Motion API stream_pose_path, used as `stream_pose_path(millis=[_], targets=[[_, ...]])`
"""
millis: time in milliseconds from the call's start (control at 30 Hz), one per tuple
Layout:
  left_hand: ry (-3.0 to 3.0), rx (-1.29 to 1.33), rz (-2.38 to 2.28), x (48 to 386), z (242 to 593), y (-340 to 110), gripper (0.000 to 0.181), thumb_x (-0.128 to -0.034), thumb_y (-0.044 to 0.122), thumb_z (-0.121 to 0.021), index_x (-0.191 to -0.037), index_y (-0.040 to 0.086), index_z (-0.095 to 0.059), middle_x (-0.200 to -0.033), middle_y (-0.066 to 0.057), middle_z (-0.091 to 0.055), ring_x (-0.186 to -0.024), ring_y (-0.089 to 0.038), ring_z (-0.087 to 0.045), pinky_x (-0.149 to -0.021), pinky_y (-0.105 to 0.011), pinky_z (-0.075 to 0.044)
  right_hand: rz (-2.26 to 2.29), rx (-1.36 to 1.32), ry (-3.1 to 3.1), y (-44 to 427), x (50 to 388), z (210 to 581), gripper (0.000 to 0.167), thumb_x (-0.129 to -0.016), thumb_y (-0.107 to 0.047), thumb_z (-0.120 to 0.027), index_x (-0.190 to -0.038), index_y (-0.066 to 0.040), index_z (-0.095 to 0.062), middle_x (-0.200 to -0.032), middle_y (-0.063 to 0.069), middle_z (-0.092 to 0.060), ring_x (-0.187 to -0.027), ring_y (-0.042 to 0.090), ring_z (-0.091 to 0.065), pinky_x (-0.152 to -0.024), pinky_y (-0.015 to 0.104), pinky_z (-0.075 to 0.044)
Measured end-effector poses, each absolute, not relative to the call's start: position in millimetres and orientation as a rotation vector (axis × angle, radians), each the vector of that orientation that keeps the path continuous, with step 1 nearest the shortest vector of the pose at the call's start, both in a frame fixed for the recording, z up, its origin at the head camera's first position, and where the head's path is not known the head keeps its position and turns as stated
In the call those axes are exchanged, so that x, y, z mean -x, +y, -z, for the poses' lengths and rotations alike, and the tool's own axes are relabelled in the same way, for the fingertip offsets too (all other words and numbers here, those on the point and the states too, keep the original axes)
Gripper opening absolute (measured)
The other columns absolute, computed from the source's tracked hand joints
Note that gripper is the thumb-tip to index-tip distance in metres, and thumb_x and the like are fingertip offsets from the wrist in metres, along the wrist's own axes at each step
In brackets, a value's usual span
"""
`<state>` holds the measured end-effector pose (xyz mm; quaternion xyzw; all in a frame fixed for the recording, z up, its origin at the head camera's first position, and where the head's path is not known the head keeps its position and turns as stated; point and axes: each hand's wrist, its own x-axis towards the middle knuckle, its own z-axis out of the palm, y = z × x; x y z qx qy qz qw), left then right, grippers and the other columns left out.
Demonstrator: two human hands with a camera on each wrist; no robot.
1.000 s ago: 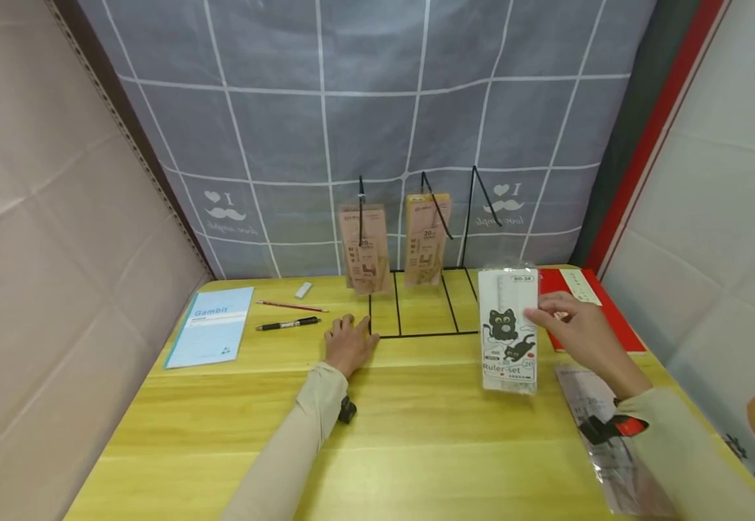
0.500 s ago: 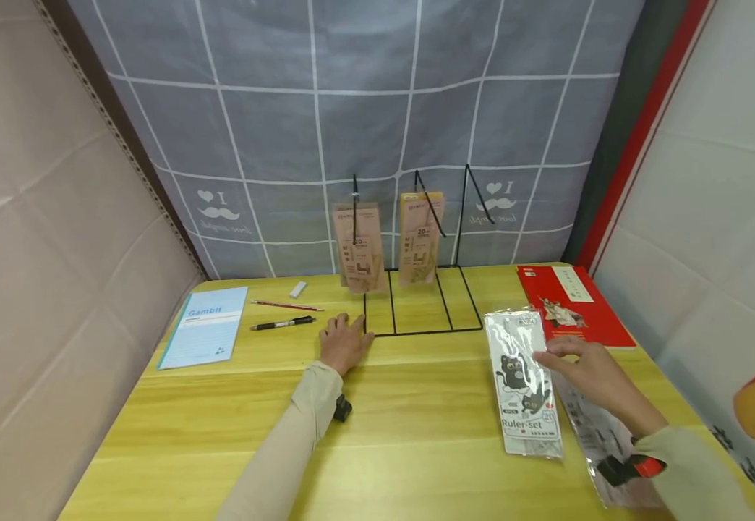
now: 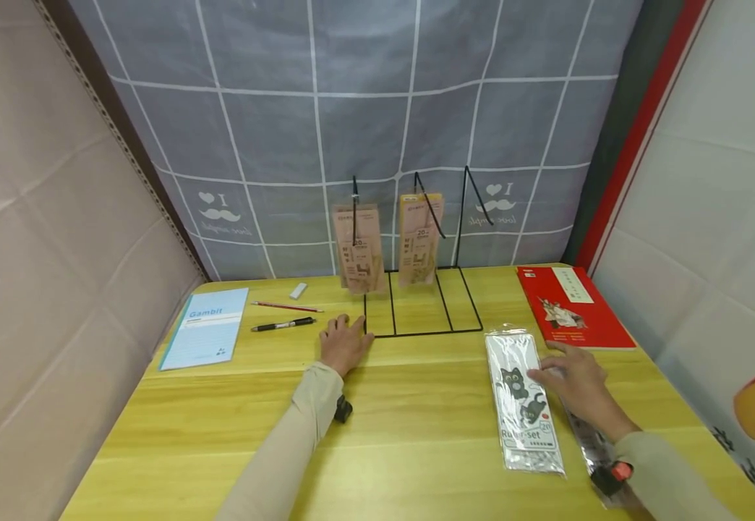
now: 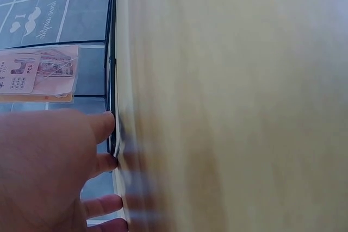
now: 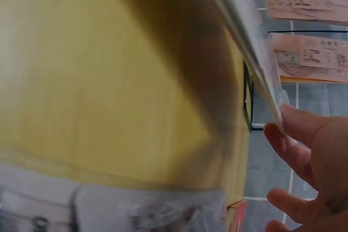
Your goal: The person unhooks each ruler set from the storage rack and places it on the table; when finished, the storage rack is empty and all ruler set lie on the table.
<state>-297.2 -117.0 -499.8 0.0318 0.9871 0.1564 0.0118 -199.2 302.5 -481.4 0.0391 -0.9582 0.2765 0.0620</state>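
My right hand [image 3: 576,387] pinches a clear-wrapped ruler set [image 3: 526,405], printed with black cats, by its right edge. Its thumb and a fingertip grip the pack's edge in the right wrist view, where the pack stands tilted over the table and casts a shadow. My left hand [image 3: 343,345] rests on the table with fingers spread, thumb side touching the front left corner of the black wire rack [image 3: 429,333]. From two of the rack's hooks hang pink packs, the left one [image 3: 359,253] and the middle one [image 3: 419,246].
Another plastic-wrapped pack [image 3: 589,445] lies partly under my right forearm. A red book [image 3: 579,311] is at the back right. To the left are a blue notebook [image 3: 205,329], a black pen [image 3: 283,324], a red pencil [image 3: 286,307] and a white eraser [image 3: 298,290].
My right hand has lowered the ruler set from upright in front of the red book toward the table, uncovering the book. My left hand has stayed at the rack's corner.
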Motion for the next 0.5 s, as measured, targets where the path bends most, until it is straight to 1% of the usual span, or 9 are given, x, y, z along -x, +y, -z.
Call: stream_pose_path(millis=[100, 267, 500], targets=[[3.076, -0.096, -0.502, 296.7, 499.2, -116.9, 0.055, -0.1078, 0.047, -0.051, -0.156, 0.022, -0.048, -0.157, -0.020, -0.042, -0.143, -0.044, -0.038, -0.108, -0.065, -0.037, -0.806, -0.121, -2.898, 303.4, 199.5, 488.9, 0.029, -0.088, -0.033, -0.083, -0.100, -0.007, -0.079, -0.150, 0.035, -0.044, -0.137, 0.060, -0.030, -0.102, 0.076, -0.018], [3.080, -0.096, -0.506, 296.0, 499.0, -116.5, 0.055, -0.1076, 0.047, -0.052, -0.156, 0.022, -0.049, -0.156, -0.020, -0.043, -0.142, -0.044, -0.039, -0.107, -0.065, -0.038, -0.784, -0.091, -2.947, 304.5, 198.7, 494.5, 0.031, -0.090, -0.035, -0.081, -0.101, -0.007, -0.078, -0.154, 0.038, -0.038, -0.141, 0.063, -0.023, -0.108, 0.078, -0.010], [3.091, -0.089, -0.491, 296.9, 501.0, -116.3, 0.055, -0.1076, 0.048, -0.051, -0.156, 0.022, -0.050, -0.156, -0.020, -0.044, -0.141, -0.044, -0.040, -0.106, -0.064, -0.039, -0.755, -0.066, -2.963, 301.0, 195.6, 494.4, 0.029, -0.089, -0.034, -0.081, -0.100, -0.007, -0.078, -0.155, 0.040, -0.036, -0.141, 0.064, -0.021, -0.108, 0.080, -0.009]])
